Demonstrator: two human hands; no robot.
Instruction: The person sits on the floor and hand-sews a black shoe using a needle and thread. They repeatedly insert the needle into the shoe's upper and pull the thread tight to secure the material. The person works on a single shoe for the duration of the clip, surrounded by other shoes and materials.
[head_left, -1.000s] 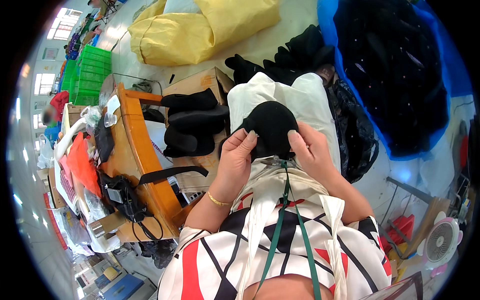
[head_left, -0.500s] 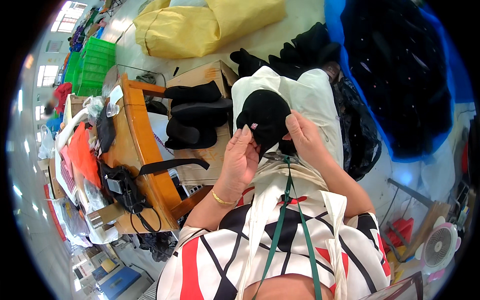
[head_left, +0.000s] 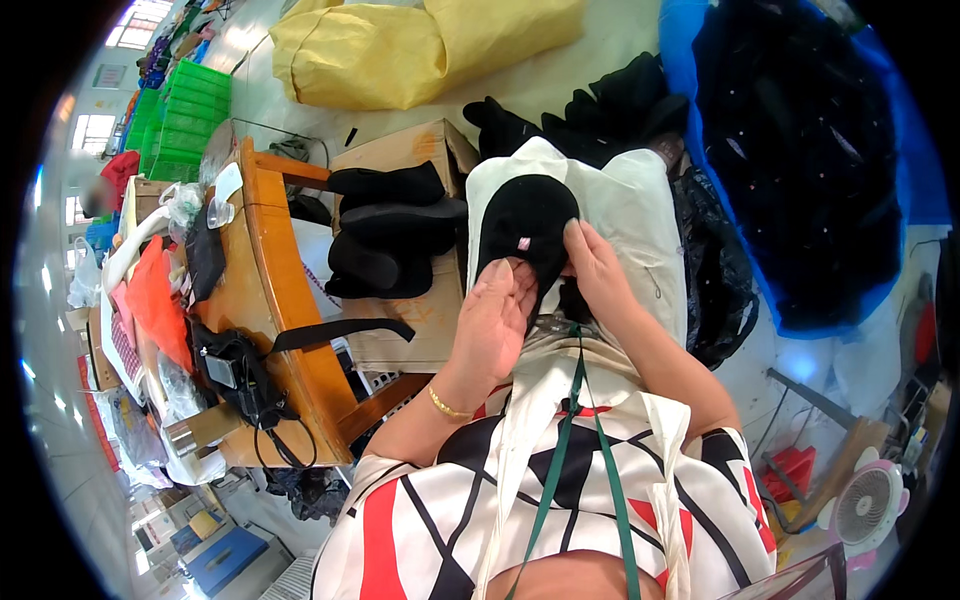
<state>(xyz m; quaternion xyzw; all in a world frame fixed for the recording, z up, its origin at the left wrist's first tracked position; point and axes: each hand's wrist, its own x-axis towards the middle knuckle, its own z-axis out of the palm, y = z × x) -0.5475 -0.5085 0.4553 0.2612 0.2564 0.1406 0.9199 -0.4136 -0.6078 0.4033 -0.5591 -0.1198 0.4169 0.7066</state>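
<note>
Both hands meet on a black fabric piece [head_left: 527, 235] just above the picture's centre, where it lies on a pale cloth sheet [head_left: 630, 215] spread over the lap. The left hand [head_left: 492, 322] grips its lower edge from seven o'clock, palm turned up and fingers curled onto the fabric. The right hand [head_left: 597, 268] pinches its edge from four o'clock. A small pink tag [head_left: 523, 243] sits near the middle of the piece; what it is stays hard to tell. At nine o'clock from the hands, an open cardboard box [head_left: 405, 250] carries more black pieces [head_left: 392, 228]. Farther toward nine o'clock stands a wooden worktop [head_left: 280, 300] with a black strapped device [head_left: 238, 368]. Yellow sacks [head_left: 400, 45] lie at eleven o'clock.
</note>
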